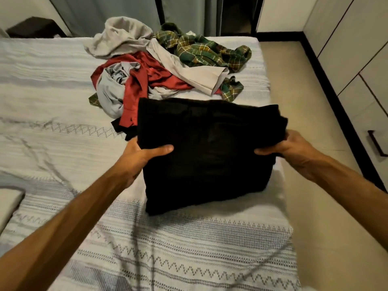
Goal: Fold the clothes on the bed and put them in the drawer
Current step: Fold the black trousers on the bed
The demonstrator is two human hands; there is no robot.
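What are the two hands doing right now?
Left hand: grips the left edge of the folded black garment.
Right hand: grips the right edge of the same garment.

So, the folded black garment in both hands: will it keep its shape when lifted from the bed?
Probably not by itself. The black garment looks soft: its right edge bunches where the right hand grips it. Its folds may slip open, so the left hand should support the other side. It seems light, since thumb and fingers alone hold it.
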